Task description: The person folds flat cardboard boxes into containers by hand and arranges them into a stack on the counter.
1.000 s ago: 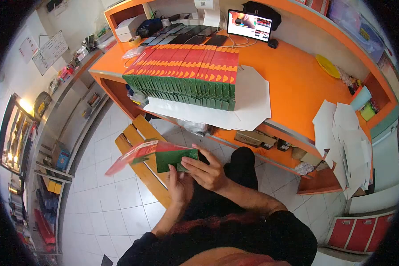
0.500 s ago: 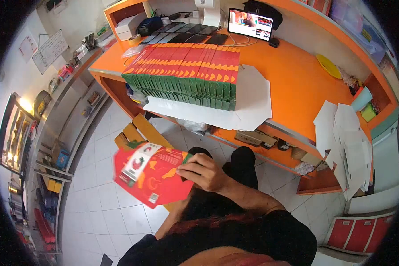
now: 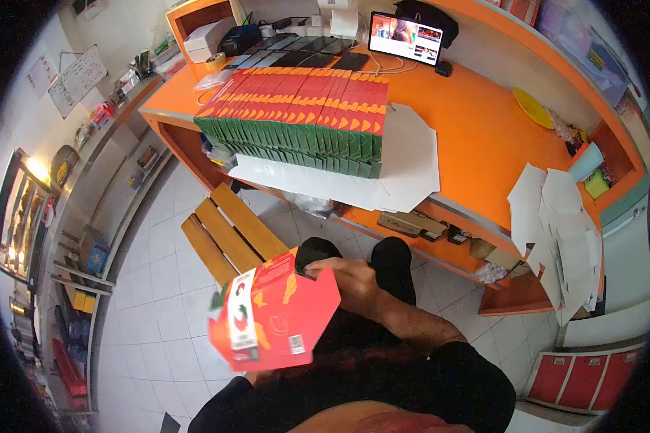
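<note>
Head camera, looking down from above: a person in a dark top is sitting at an orange counter [image 3: 477,137]. The right hand [image 3: 350,281] is gripping the upper right edge of a red printed carton [image 3: 274,317], fingers curled over the card. The carton is being held low in front of the person's lap, tilted, with its printed red face turned up toward the camera and a white label strip and a small barcode showing on it. The left hand is lying hidden behind the carton, so whether it is gripping anything cannot be told.

Just beyond the carton, a wooden slatted bench [image 3: 227,234] is standing on the white tiled floor. On the counter, well apart from the hands, a long row of red and green folded cartons [image 3: 296,115] is resting on large white sheets [image 3: 404,166]. More white sheets [image 3: 563,231] are lying in a loose pile at the counter's right end. A tablet [image 3: 406,37] with a lit screen is leaning at the back of the counter, and a yellow plate [image 3: 533,107] is sitting to its right.
</note>
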{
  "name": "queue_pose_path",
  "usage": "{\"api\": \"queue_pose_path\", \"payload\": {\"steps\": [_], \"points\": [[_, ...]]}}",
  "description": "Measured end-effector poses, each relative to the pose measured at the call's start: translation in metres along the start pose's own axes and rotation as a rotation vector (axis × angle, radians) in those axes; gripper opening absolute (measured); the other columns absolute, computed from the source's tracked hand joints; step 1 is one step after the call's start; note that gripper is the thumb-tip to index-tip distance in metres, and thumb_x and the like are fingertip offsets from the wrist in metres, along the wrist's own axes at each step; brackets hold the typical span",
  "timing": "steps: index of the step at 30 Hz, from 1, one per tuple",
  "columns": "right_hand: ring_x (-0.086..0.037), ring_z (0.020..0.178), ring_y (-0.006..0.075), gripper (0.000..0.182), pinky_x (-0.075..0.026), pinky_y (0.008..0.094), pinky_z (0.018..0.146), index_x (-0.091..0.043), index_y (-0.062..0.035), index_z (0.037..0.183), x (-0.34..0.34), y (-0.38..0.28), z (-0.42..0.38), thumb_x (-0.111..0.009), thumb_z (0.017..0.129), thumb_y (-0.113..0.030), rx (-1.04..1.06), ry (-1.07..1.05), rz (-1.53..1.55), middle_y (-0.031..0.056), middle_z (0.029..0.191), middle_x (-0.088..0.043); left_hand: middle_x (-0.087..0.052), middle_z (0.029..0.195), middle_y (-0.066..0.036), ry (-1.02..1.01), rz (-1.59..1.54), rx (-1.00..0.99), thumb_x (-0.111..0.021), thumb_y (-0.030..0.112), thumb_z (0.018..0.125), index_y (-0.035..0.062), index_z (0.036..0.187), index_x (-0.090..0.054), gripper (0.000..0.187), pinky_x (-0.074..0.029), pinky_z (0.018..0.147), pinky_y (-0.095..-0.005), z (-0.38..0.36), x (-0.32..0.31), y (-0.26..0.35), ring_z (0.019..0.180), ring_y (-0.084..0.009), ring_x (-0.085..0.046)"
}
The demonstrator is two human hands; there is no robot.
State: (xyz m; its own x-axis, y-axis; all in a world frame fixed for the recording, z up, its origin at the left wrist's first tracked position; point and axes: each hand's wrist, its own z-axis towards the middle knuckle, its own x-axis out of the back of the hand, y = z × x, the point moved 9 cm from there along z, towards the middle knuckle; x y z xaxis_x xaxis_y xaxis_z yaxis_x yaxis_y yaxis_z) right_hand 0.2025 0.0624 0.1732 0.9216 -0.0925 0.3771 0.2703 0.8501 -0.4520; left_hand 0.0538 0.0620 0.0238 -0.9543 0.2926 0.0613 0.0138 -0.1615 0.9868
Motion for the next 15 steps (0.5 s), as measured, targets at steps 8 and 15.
{"api": "queue_pose_path", "payload": {"steps": [8, 15], "points": [[-0.065, 0.103, 0.0293, 0.021, -0.057, 0.0389, 0.086, -0.071, 0.0033, 0.097, -0.023, 0.013, -0.015, -0.077, 0.079, -0.006, -0.012, -0.075, -0.252, 0.0119, 0.099, -0.068, -0.059, 0.129, -0.015, 0.07, -0.28, 0.026, -0.057, 0.012, 0.099, -0.0024, 0.124, -0.058, 0.029, -0.047, 0.097, -0.035, 0.01, -0.007, -0.017, 0.118, -0.0223, -0.055], [-0.062, 0.108, 0.0281, 0.024, -0.052, 0.0377, 0.09, -0.073, -0.0018, 0.104, -0.005, 0.033, -0.005, -0.079, 0.082, -0.009, -0.303, -0.005, 0.022, 0.0112, 0.105, -0.069, -0.062, 0.121, -0.016, 0.298, -0.355, 0.2, -0.058, 0.013, 0.098, -0.0027, 0.119, -0.061, 0.026, -0.048, 0.095, -0.0364, 0.02, 0.016, -0.011, 0.112, -0.0255, -0.06]]}}
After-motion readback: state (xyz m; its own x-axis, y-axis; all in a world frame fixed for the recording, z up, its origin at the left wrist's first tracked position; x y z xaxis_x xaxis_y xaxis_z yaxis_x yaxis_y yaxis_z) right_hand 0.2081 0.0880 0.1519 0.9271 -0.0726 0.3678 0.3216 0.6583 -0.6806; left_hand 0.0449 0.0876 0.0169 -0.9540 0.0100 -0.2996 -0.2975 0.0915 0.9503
